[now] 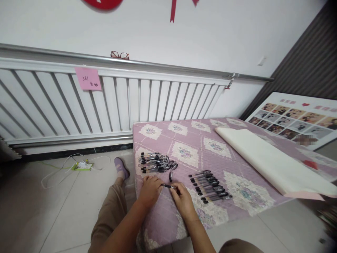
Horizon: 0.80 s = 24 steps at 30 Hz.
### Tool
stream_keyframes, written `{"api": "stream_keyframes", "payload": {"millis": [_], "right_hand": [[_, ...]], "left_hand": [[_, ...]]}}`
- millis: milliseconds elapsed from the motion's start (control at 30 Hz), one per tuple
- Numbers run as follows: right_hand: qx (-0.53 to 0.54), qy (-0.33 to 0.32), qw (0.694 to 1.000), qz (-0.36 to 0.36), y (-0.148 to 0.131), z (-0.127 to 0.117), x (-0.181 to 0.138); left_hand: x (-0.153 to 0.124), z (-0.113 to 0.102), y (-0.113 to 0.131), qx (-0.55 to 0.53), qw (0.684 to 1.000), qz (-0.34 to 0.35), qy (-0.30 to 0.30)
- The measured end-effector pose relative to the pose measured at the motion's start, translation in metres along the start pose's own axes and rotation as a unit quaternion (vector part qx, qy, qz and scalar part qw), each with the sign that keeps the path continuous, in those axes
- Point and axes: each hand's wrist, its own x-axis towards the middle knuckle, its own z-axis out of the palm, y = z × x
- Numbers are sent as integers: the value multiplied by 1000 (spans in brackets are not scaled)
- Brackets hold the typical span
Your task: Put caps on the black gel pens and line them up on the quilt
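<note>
Both my hands rest on the near edge of a table covered with a purple patterned cloth [200, 138]. My left hand [150, 189] and my right hand [183, 201] are closed on the two ends of one black-capped pen [167, 186], held level between them. Just beyond my left hand lies a loose heap of similar pens [155, 162] with a few caps beside it. To the right of my right hand, several pens [210, 188] lie side by side in a neat slanted row.
A cream roll of paper [271, 161] lies across the right side of the table. A white radiator [105, 102] with a pink note lines the wall, red glasses [119, 55] on top. A power strip and cable [83, 165] lie on the floor at left. A photo board [295, 117] leans at right.
</note>
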Motion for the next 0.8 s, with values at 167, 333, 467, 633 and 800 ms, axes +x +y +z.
{"api": "stream_keyframes", "payload": {"millis": [167, 333, 467, 633, 800], "right_hand": [[-12, -2, 1000, 6, -1, 0, 0], [-6, -3, 1000, 2, 0, 0, 0], [-14, -9, 1000, 11, 1, 1, 0], [-14, -21, 1000, 10, 2, 1, -1], [-11, -10, 1000, 15, 2, 1, -1]], "left_hand": [[1, 1, -1, -3, 1000, 1, -1], [1, 1, -2, -4, 1000, 3, 3], [1, 1, -1, -6, 1000, 5, 3], [1, 2, -2, -7, 1000, 3, 3], [1, 2, -2, -7, 1000, 4, 1]]}}
